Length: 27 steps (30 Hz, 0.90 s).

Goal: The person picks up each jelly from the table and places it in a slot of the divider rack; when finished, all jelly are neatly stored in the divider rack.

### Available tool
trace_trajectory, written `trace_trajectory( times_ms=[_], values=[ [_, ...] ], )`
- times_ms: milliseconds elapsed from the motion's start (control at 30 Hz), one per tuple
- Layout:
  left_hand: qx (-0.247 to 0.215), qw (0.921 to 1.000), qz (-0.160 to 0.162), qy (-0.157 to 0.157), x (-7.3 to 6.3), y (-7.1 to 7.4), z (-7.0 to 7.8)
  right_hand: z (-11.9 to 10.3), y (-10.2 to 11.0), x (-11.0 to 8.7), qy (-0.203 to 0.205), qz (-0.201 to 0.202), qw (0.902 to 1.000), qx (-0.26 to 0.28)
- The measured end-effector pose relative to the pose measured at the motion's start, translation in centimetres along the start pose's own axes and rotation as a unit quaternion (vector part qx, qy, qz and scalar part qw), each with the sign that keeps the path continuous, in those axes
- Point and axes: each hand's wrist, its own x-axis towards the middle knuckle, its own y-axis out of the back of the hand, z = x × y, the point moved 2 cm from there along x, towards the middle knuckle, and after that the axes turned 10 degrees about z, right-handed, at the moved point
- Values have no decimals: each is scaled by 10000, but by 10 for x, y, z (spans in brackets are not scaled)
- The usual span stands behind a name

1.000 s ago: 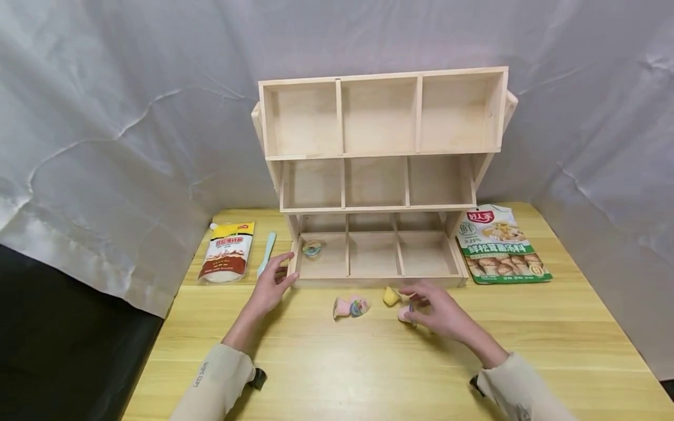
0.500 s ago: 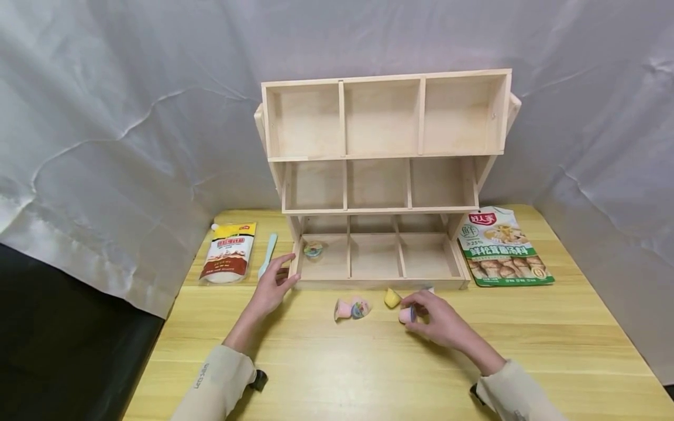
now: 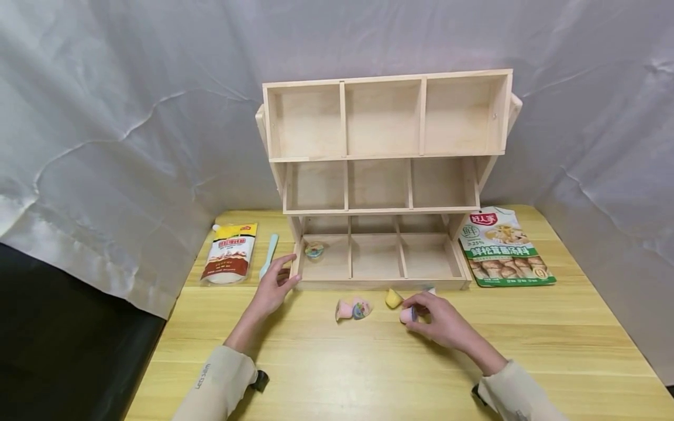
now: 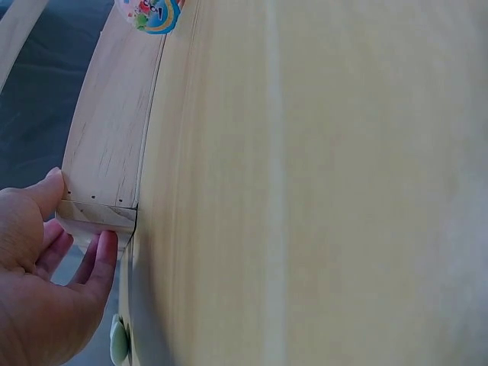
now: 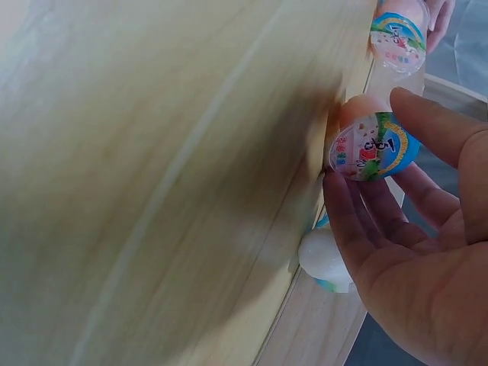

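My right hand point(image 3: 439, 318) holds a small pink jelly cup point(image 5: 374, 145) low over the table, its thumb and fingers at opposite edges of the printed lid. Close by are a yellow jelly cup point(image 3: 393, 299) and a whitish jelly cup point(image 5: 324, 255), the latter mostly hidden by the hand in the head view. Two more pink jelly cups point(image 3: 344, 310) lie together near the table's middle. With thumb and fingertips, my left hand point(image 3: 272, 287) grips the front left corner of the three-tier wooden rack point(image 3: 381, 285). Another jelly cup point(image 3: 314, 250) sits in the rack's bottom left compartment.
Left of the rack lie a yellow, white and brown pouch point(image 3: 230, 254) and a pale blue plastic utensil point(image 3: 270, 255). A green and white soup-seasoning packet point(image 3: 505, 248) lies flat against its right side. Grey cloth point(image 3: 131, 146) hangs behind and beside the wooden table point(image 3: 368, 374).
The right hand has drawn slightly nearer the person and settled around the pink jelly cup, uncovering part of the whitish one behind it. The left hand stays at the rack's corner.
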Motion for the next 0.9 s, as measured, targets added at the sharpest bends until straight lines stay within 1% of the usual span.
trace_trajectory(
  times_ms=[167, 267, 367, 400, 533, 600, 633, 700, 900],
  values=[
    [40, 10000, -30, 61, 0, 0, 0, -4, 2, 0, 8, 46, 10000, -8],
    [80, 9999, -65, 48, -1, 2, 1, -8, 5, 2, -5, 111, 9999, -25],
    [64, 10000, -53, 0, -1, 3, 1, -16, 8, 6, 69, 199, 9998, 48],
    [58, 10000, -56, -21, -3, 4, 5, -18, 9, 8, 132, 207, 9997, 98],
    [52, 10000, -51, -36, -3, 4, 6, -28, 12, 20, 321, 234, 9988, 285],
    [113, 9999, -46, -58, -3, 3, 7, -33, 13, 27, 367, 208, 9984, 368],
    [116, 9999, -26, -59, -1, 2, 2, -36, 12, 31, 379, 203, 9983, 399],
    [152, 9999, 18, -81, -1, 0, 2, -42, 12, 40, 405, 221, 9979, 452],
    [101, 9998, 22, -170, -1, -1, 1, -56, 6, 66, 497, 377, 9965, 562]
  ],
)
